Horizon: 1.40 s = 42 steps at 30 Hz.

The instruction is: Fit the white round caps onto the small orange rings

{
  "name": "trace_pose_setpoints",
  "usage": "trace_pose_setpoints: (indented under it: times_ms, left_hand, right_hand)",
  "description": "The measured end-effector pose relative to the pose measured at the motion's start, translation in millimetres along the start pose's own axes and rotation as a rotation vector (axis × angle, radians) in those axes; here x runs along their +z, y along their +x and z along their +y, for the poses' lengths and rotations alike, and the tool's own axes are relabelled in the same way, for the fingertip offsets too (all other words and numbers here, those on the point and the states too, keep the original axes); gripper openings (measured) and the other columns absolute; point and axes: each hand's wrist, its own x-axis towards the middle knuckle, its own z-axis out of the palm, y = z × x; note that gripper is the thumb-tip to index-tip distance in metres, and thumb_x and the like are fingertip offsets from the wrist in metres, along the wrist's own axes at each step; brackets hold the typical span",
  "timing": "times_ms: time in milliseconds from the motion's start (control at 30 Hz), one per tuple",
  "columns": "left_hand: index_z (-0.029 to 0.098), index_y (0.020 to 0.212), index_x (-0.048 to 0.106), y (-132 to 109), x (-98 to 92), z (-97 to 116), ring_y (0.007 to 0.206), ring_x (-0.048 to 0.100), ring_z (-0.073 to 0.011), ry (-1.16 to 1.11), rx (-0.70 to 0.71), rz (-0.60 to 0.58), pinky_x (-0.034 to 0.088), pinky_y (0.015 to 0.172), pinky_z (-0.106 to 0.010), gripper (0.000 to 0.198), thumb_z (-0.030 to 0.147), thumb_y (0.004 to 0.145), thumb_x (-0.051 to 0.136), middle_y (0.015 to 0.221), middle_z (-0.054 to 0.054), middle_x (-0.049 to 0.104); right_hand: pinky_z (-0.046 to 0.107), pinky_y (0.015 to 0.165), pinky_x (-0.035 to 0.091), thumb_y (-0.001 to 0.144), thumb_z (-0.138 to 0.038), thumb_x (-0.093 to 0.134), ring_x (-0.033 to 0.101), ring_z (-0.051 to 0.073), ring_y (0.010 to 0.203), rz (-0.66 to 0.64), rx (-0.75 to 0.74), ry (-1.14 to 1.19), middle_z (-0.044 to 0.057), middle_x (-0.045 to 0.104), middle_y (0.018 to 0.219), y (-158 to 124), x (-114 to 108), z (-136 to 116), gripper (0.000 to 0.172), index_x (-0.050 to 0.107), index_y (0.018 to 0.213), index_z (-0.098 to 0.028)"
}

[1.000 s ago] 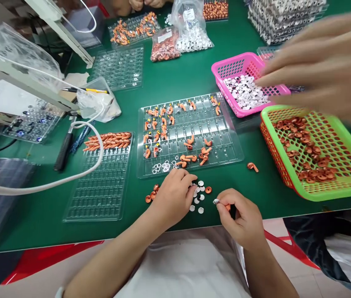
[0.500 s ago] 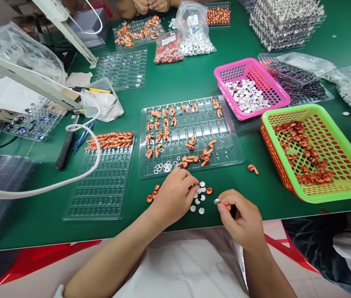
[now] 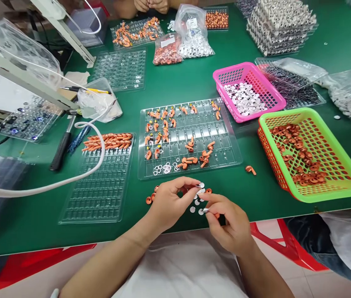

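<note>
My left hand (image 3: pixel 171 203) is closed in a pinch over a small pile of white discs (image 3: pixel 192 210). What its fingertips hold is too small to make out. My right hand (image 3: pixel 229 223) has come close beside it, thumb and fingers pinching a small silvery-white piece (image 3: pixel 205 210). An orange part (image 3: pixel 217 215) shows partly under its fingers. Several orange round caps (image 3: pixel 148 200) lie by the left hand. Beyond both hands is a clear plastic tray (image 3: pixel 191 134) with orange earbud-shaped shells and white rings (image 3: pixel 166 168).
A pink basket (image 3: pixel 222 97) holds white discs; a green basket (image 3: pixel 346 191) holds orange caps. One orange earbud shell (image 3: pixel 250 169) lies alone. At left are another clear tray (image 3: pixel 96 194), a black-handled hammer (image 3: pixel 60 151) and a white cable (image 3: pixel 70 184). Another person's hands (image 3: pixel 152 5) are across the table.
My right hand has moved left and slightly down, up to the white discs and close to my left hand. The left hand has shifted a little, still pinching.
</note>
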Motion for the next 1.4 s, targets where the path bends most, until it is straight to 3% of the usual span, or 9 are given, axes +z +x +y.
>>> trace_pose_setpoints:
  times_ms: [100, 200, 400, 500, 667, 800, 933, 1100, 1400]
  left_hand:
    - [0.017, 0.094, 0.073, 2, -0.5, -4, 0.072, 0.066, -0.0163, 0.236, 0.134, 0.029, 0.053, 0.069, -0.028, 0.016, 0.015, 0.087, 0.059, 0.08, -0.003, 0.073]
    - [0.015, 0.099, 0.072, 6, -3.1, -11, 0.08, 0.065, -0.0202, 0.431, 0.265, -0.033, 0.053, 0.072, -0.033, 0.022, 0.012, 0.09, 0.052, 0.083, -0.007, 0.071]
    - [0.013, 0.123, 0.063, 10, -6.6, -15, 0.084, 0.065, -0.0231, 0.554, 0.304, -0.088, 0.054, 0.075, -0.037, 0.035, 0.01, 0.093, 0.046, 0.089, -0.01, 0.071]
    - [0.014, 0.114, 0.066, 9, -8.9, -11, 0.088, 0.067, -0.0238, 0.493, 0.216, -0.036, 0.054, 0.078, -0.037, 0.027, 0.015, 0.092, 0.051, 0.095, -0.01, 0.073]
    - [0.019, 0.097, 0.071, 6, -11.5, -3, 0.083, 0.068, -0.0187, 0.227, 0.064, -0.054, 0.053, 0.077, -0.031, 0.017, 0.02, 0.091, 0.055, 0.091, -0.005, 0.074]
    - [0.018, 0.093, 0.073, 5, -13.2, 6, 0.072, 0.068, -0.0151, -0.109, -0.16, -0.056, 0.054, 0.067, -0.024, 0.015, 0.024, 0.087, 0.061, 0.085, -0.004, 0.075]
    - [0.016, 0.092, 0.074, 6, -17.1, 14, 0.061, 0.064, -0.0118, -0.353, -0.318, -0.083, 0.053, 0.057, -0.021, 0.016, 0.025, 0.083, 0.064, 0.078, -0.003, 0.075]
    - [0.016, 0.09, 0.075, 4, -19.7, 15, 0.066, 0.067, -0.0131, -0.47, -0.352, -0.11, 0.056, 0.06, -0.022, 0.014, 0.023, 0.08, 0.069, 0.081, -0.004, 0.076]
    - [0.017, 0.101, 0.077, -1, -21.8, 2, 0.08, 0.069, -0.0168, -0.479, -0.202, -0.338, 0.061, 0.071, -0.029, 0.022, 0.02, 0.082, 0.066, 0.097, -0.008, 0.074]
  right_hand:
    - [0.034, 0.085, 0.054, 0.087, -0.008, 0.053, 0.07, 0.019, 0.098, -0.013, 0.044, -0.051, 0.007, 0.072, 0.11, 4, 6, 0, 0.016, 0.052, 0.088, -0.023]
    - [0.03, 0.079, 0.054, 0.088, -0.009, 0.053, 0.069, 0.02, 0.104, -0.007, 0.122, -0.091, 0.005, 0.074, 0.096, 6, 6, -1, 0.015, 0.051, 0.085, -0.024]
    - [0.027, 0.076, 0.054, 0.089, -0.011, 0.053, 0.068, 0.022, 0.111, -0.029, 0.161, -0.123, 0.006, 0.075, 0.098, 10, 1, -5, 0.013, 0.052, 0.085, -0.024]
    - [0.028, 0.075, 0.055, 0.089, -0.012, 0.053, 0.07, 0.021, 0.105, -0.004, 0.173, -0.161, 0.008, 0.073, 0.114, 10, 1, -5, 0.012, 0.052, 0.084, -0.023]
    - [0.03, 0.078, 0.055, 0.088, -0.009, 0.052, 0.071, 0.021, 0.104, 0.001, 0.09, -0.136, 0.008, 0.074, 0.113, 8, 5, -5, 0.015, 0.051, 0.083, -0.023]
    - [0.032, 0.075, 0.055, 0.086, -0.007, 0.053, 0.073, 0.019, 0.093, -0.039, -0.05, -0.1, 0.009, 0.069, 0.124, 8, 10, -7, 0.017, 0.05, 0.085, -0.023]
    - [0.033, 0.077, 0.055, 0.085, -0.006, 0.053, 0.073, 0.017, 0.089, -0.029, -0.062, -0.111, 0.011, 0.068, 0.126, 10, 12, -7, 0.017, 0.05, 0.085, -0.023]
    - [0.033, 0.081, 0.055, 0.085, -0.006, 0.054, 0.072, 0.02, 0.1, 0.015, -0.035, -0.119, 0.01, 0.072, 0.117, 12, 11, -10, 0.016, 0.052, 0.085, -0.023]
    - [0.03, 0.072, 0.055, 0.085, -0.005, 0.053, 0.072, 0.018, 0.088, 0.001, 0.057, -0.015, 0.003, 0.075, 0.087, 15, 8, -17, 0.019, 0.052, 0.083, -0.024]
